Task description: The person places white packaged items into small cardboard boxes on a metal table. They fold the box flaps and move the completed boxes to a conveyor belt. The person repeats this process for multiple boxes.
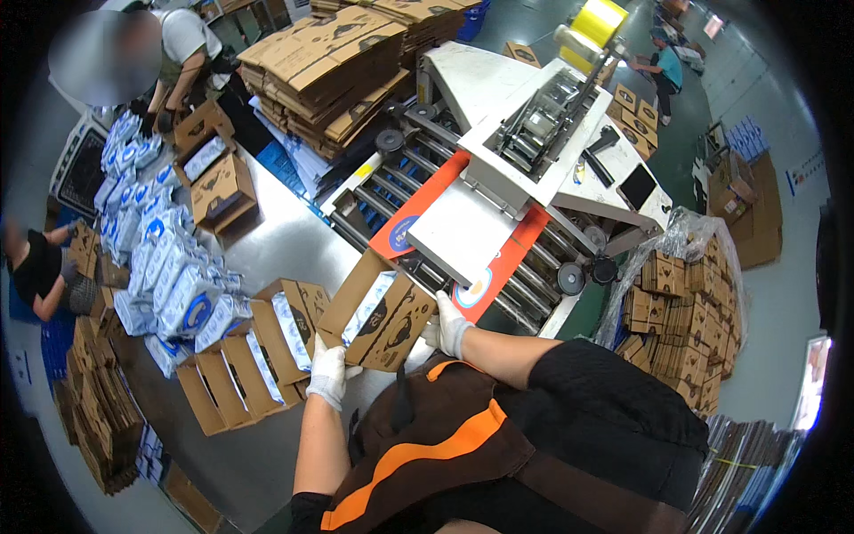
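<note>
Between my two gloved hands is an open brown cardboard box [397, 331], tilted, with a blue-and-white packet [368, 307] showing inside. My left hand [327, 372] is closed on its lower left corner. On its right end, my right hand [447, 327] is closed, with some fingers hidden behind the box. Just left of it, more open boxes [233, 384] stand in a row on the metal table [307, 245], holding similar packets. Beyond my right hand, a box sealing machine [511, 169] straddles a roller conveyor with a red-orange board [527, 233] on it.
Many blue-and-white packets [169, 267] are heaped on the table's left side. Flattened cartons [325, 58] are stacked behind it. A filled box [222, 191] stands near a person in white [191, 40]. Wrapped cartons [680, 311] are piled at right; another person [40, 267] is at left.
</note>
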Demonstrator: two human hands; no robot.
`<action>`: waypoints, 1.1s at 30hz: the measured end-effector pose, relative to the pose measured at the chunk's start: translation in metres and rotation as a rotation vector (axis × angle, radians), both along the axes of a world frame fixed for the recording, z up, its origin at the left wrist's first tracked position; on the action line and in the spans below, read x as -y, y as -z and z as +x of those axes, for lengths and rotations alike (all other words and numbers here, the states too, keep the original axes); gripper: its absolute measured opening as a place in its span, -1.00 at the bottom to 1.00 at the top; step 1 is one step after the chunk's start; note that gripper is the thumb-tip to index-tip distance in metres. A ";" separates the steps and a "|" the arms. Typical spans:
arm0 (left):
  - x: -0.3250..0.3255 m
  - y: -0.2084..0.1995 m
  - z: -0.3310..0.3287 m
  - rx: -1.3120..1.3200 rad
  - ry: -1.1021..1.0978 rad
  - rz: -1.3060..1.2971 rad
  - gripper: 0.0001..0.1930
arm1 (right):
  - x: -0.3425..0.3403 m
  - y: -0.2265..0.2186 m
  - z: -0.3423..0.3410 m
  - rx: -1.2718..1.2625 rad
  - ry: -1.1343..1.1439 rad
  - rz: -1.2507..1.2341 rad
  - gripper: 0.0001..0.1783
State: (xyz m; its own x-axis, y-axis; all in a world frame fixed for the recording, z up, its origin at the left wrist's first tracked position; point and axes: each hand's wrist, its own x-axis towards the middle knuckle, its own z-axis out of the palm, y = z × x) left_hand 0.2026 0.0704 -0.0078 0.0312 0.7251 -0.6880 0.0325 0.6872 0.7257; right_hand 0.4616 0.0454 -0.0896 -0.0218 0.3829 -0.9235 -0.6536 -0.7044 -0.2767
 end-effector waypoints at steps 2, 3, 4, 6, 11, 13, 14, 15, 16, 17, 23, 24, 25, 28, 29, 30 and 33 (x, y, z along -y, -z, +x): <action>-0.012 -0.005 -0.003 -0.048 0.065 -0.024 -0.21 | -0.017 0.033 -0.011 -0.189 0.172 0.195 -0.03; -0.014 -0.004 -0.006 -0.087 0.090 -0.046 -0.18 | -0.025 0.030 -0.021 -0.244 0.242 0.293 -0.03; -0.011 -0.003 -0.004 -0.007 0.057 0.110 -0.13 | -0.030 0.026 -0.018 -0.299 0.207 0.226 -0.18; 0.004 0.012 -0.015 -0.394 0.263 0.288 -0.12 | -0.031 0.004 -0.013 0.080 -0.104 0.064 -0.24; 0.060 -0.011 0.008 -0.808 0.331 0.652 -0.26 | -0.002 -0.078 0.030 1.027 -0.324 0.851 -0.46; 0.071 -0.032 0.025 -0.664 0.320 0.483 -0.22 | -0.023 -0.091 0.057 0.740 -0.812 0.842 -0.55; 0.075 -0.022 0.024 -0.759 0.389 0.678 -0.19 | -0.025 -0.094 0.053 0.848 -1.041 1.001 -0.56; 0.077 -0.017 0.027 -0.851 0.455 0.875 -0.17 | -0.031 -0.096 0.045 0.955 -1.274 1.159 -0.56; 0.071 -0.014 0.027 -0.847 0.538 0.870 -0.15 | -0.041 -0.089 0.033 0.883 -1.553 1.072 -0.53; 0.065 -0.011 0.026 -0.893 0.679 0.860 -0.19 | -0.046 -0.088 0.023 0.834 -1.699 1.139 -0.51; 0.020 -0.026 0.042 -0.949 0.818 0.626 -0.53 | -0.105 -0.048 0.042 -0.273 -1.004 0.532 -0.49; 0.012 -0.015 0.041 -1.007 0.808 0.643 -0.64 | -0.110 -0.058 0.040 0.069 -1.208 0.755 -0.50; 0.010 -0.005 0.044 -0.963 0.670 0.608 -0.65 | -0.113 -0.069 0.036 0.437 -1.380 0.970 -0.50; 0.020 0.027 0.050 -0.762 0.172 0.509 -0.59 | -0.079 -0.181 0.005 1.190 -1.397 1.110 -0.61; 0.025 0.061 0.042 -0.872 0.116 0.688 -0.46 | -0.071 -0.142 0.003 1.326 -0.935 1.484 -0.58; 0.028 0.050 0.047 -0.700 0.008 0.419 -0.44 | -0.061 -0.127 -0.001 1.465 -0.967 1.542 -0.53; 0.029 0.047 0.053 -0.517 -0.030 0.088 -0.41 | -0.019 -0.083 0.004 1.262 -1.309 1.396 -0.32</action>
